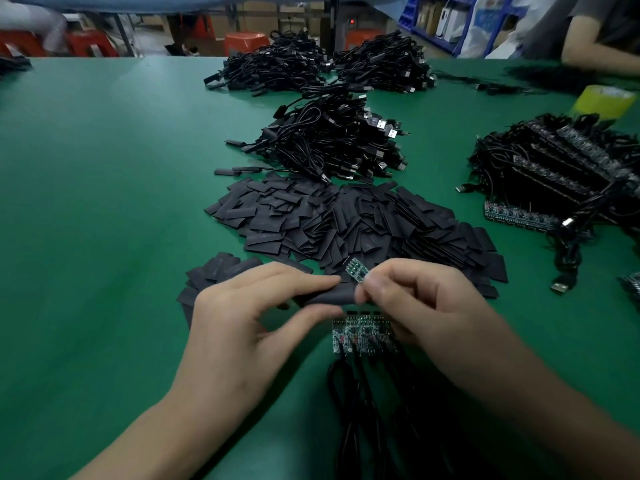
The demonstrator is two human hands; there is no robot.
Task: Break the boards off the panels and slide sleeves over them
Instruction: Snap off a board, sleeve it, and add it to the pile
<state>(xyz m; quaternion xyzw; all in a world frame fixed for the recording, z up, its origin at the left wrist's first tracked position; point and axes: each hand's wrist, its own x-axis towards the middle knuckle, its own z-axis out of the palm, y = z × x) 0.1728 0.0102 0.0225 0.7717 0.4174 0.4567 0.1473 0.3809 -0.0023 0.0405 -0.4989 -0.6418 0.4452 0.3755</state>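
Fingers (311,281) of the left hand (239,317) pinch a black sleeve (334,294) above the tabletop (104,220), its mouth turned rightward, likely so it can take the board. At that mouth the right hand (426,306) grips a small green board (355,270) by one end, tilted. The panel (360,332), with its remaining boards, lies below both hands.
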